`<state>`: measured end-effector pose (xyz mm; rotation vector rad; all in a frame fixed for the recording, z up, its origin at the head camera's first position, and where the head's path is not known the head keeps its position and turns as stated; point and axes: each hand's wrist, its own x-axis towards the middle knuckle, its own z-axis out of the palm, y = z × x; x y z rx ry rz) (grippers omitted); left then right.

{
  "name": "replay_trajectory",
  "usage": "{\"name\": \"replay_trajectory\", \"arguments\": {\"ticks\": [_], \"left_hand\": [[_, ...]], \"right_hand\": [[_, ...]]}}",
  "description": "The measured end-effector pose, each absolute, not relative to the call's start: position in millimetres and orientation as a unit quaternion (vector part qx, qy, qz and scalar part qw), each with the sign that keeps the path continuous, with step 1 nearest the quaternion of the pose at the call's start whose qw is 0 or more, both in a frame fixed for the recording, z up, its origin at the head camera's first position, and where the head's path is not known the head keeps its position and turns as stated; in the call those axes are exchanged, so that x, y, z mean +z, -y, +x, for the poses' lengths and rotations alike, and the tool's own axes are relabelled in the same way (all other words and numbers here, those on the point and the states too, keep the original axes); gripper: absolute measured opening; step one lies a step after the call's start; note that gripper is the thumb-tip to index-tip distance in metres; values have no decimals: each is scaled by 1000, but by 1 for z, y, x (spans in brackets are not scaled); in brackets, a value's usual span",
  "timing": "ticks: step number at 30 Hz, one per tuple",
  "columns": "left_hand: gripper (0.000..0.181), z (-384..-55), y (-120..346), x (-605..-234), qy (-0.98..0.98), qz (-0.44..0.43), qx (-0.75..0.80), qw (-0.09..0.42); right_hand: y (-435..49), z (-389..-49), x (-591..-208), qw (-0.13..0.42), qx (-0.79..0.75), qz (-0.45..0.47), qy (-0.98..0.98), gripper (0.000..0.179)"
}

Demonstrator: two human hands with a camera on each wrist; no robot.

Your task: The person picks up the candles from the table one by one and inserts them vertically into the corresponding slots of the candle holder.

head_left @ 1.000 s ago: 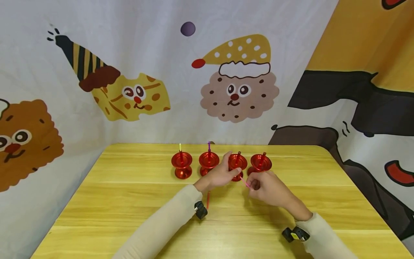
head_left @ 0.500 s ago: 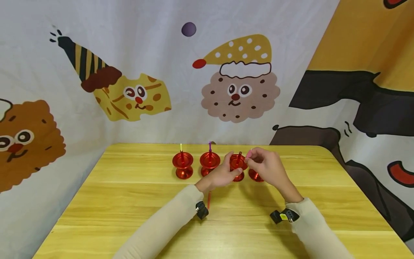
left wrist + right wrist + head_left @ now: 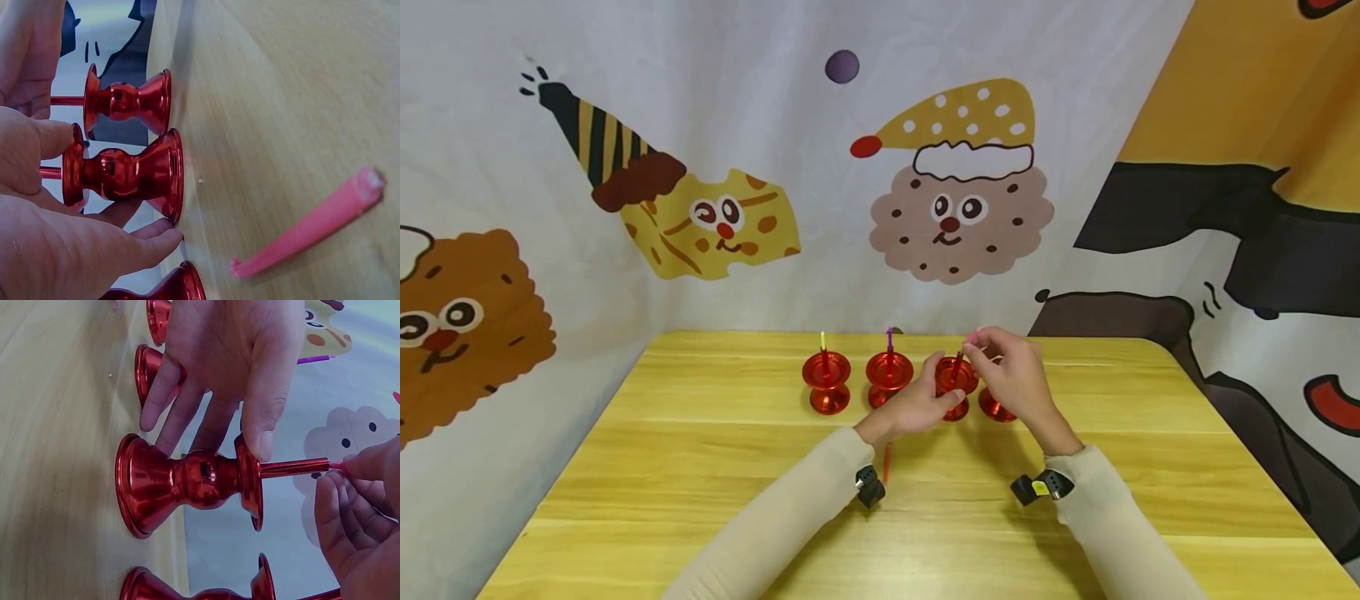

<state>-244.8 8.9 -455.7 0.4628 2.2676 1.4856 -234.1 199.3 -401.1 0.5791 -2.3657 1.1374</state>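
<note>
Pinched between the thumb and fingertips of my right hand [image 3: 1018, 379] is a thin pink candle [image 3: 336, 466]. Its lower end meets the top of the red tube on the third red candle holder [image 3: 203, 481] from the left. My left hand [image 3: 912, 407] steadies that holder, thumb at the dish rim and fingers extended behind the stem, as the right wrist view shows. Most of the candle is hidden by my right fingers. The fourth holder [image 3: 996, 407] stands just to the right, partly covered by my right hand in the head view.
Farther left stand two more holders, one with a yellow candle [image 3: 823, 340], the other with a purple candle [image 3: 890, 337]. A pinkish-red candle [image 3: 312, 225] lies on the wooden table [image 3: 700, 467] near my left wrist. A printed cloth [image 3: 737, 300] hangs behind.
My right hand has risen from near the tabletop and moved left, bringing the pink candle to the third holder's tube. My left hand has stayed at that holder.
</note>
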Motion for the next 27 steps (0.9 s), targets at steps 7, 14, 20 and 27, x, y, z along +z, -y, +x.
{"name": "replay_trajectory", "arguments": {"ticks": [7,14,20,27], "left_hand": [[86,-229,-5,-434,-802,175,539,186],[85,-229,-6,-435,-804,174,538,185],[85,-228,-5,-435,-807,177,532,185],[83,-229,-4,-435,-814,181,521,183]], "right_hand": [[-200,-238,-403,223,382,216,870,5],[-200,-240,-399,226,361,230,875,6],[-198,-241,-396,226,345,244,878,5],[-198,-241,-398,219,346,238,881,7]]}}
